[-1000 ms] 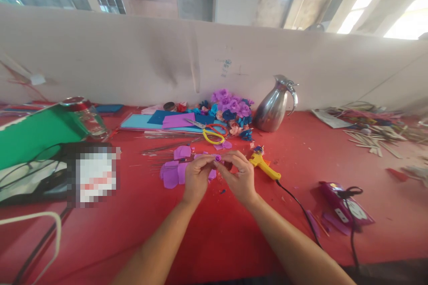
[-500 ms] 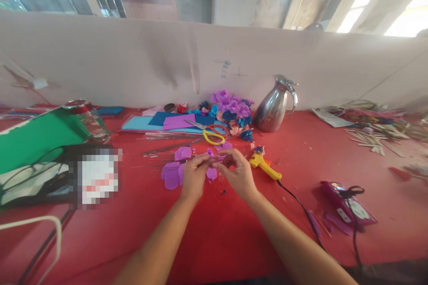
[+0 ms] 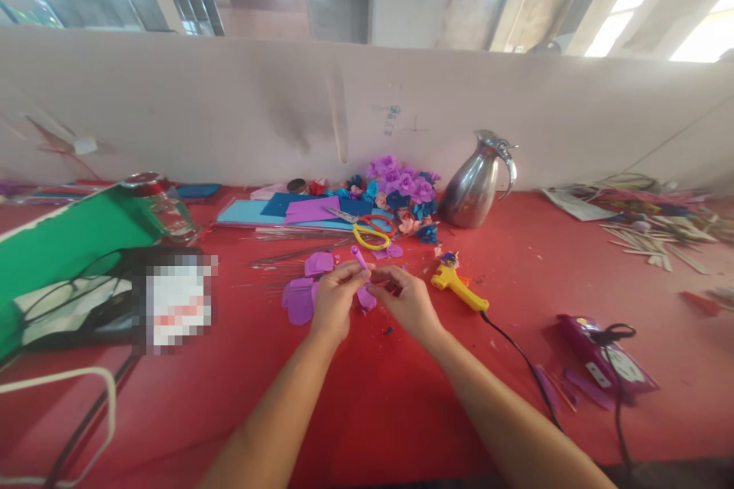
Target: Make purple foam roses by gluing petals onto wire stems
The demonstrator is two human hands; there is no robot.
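Observation:
Over the red table, my left hand (image 3: 337, 298) pinches a small purple paper roll (image 3: 358, 257), whose top end pokes up above the fingers. Close against it, my right hand (image 3: 408, 302) has its thumb and fingers brought together near the roll's lower part; what lies between those fingertips is hidden. Below and between the hands lies a purple paper petal (image 3: 367, 299). More purple petals (image 3: 300, 301) rest in a loose pile left of my left hand.
Scissors (image 3: 367, 232) with yellow and red handles lie behind my hands, near paper flowers (image 3: 404, 182) and coloured sheets (image 3: 241, 212). A yellow glue gun (image 3: 462, 289) and its cord sit on the right. Further back stands a metal jug (image 3: 473, 187). A purple power strip (image 3: 608, 355) lies right.
The purple roll now stands more upright and shows longer above my left fingers. My right hand's fingers have closed in, and the purple strip between the hands no longer shows. The view has shifted slightly.

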